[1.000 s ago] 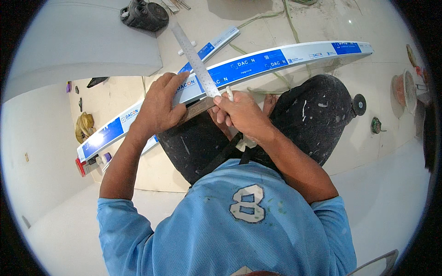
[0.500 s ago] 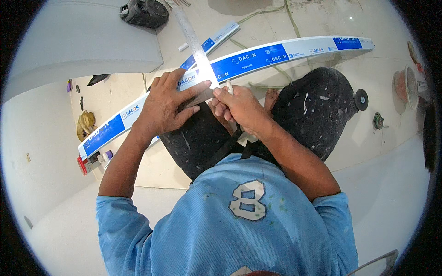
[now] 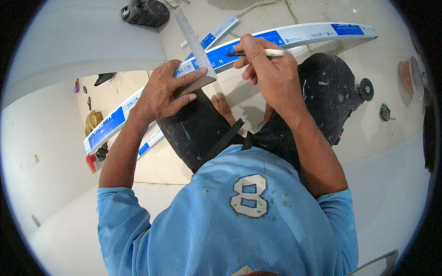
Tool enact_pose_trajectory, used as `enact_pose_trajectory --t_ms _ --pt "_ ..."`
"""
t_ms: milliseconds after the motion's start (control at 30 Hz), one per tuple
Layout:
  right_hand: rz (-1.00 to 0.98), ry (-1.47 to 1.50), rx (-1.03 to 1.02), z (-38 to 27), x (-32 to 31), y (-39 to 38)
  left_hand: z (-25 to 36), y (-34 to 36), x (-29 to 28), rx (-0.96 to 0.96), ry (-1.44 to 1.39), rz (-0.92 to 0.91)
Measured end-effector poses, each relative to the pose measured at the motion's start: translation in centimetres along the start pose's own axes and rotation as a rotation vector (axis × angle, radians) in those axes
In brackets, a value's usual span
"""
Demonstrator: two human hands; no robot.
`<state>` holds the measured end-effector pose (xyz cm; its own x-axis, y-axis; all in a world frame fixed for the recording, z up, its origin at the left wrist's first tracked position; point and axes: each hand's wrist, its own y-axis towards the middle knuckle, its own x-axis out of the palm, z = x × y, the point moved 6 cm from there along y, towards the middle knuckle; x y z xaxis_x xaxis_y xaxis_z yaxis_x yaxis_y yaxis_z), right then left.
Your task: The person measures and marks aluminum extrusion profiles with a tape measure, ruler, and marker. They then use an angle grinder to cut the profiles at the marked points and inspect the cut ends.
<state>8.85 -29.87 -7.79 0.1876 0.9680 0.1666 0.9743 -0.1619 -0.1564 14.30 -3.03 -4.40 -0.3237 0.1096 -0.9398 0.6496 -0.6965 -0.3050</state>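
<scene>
A long, straight profile in white and blue film runs from the left across my thighs to the far right. Across it lies a metal try square, its perforated blade pointing away from me. My left hand grips the thick stock of the square, fingers over the profile and thumb on the near side. Raised over the profile, to the right of the square, my right hand holds a white marker. The marker's dark tip points left toward the blade; I cannot tell whether it touches the film.
A shorter film-covered profile lies on the floor behind the long one. At the far left is a black case-like object. A yellowish bag and a red item sit left. Rightward are a black disc and a bucket.
My right hand has risen from beside the square's corner to up and right over the profile, the marker now lying nearly level. My left hand still grips the square.
</scene>
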Motion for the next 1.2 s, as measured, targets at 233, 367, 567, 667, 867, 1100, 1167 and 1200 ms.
enact_pose_trajectory --t_ms 233,367,567,667,867,1100,1167,1200 --pt "-0.032 -0.010 -0.109 1.0 0.6 0.5 0.0 0.2 0.2 0.004 0.012 -0.010" --pt "-0.043 -0.036 -0.137 1.2 0.7 0.5 -0.3 0.3 0.2 0.022 -0.006 -0.012" --pt "-0.006 -0.069 -0.253 0.7 0.2 0.7 -0.8 0.6 0.2 0.034 -0.084 -0.008" --pt "0.005 -0.073 -0.252 0.5 -0.2 0.7 -0.8 0.6 0.3 0.014 -0.094 -0.017" --pt "0.032 -0.058 -0.263 0.5 -0.3 0.7 -1.0 0.5 0.4 0.025 -0.056 -0.033" --pt "0.046 -0.045 -0.296 0.1 -0.4 0.6 -0.9 0.5 0.3 0.021 -0.133 -0.009" --pt "0.056 -0.049 -0.301 0.2 -0.5 0.7 -1.1 0.6 0.5 0.013 -0.108 -0.022" --pt "0.060 -0.052 -0.304 0.2 -0.5 0.7 -1.2 0.7 0.5 0.009 -0.096 -0.028"
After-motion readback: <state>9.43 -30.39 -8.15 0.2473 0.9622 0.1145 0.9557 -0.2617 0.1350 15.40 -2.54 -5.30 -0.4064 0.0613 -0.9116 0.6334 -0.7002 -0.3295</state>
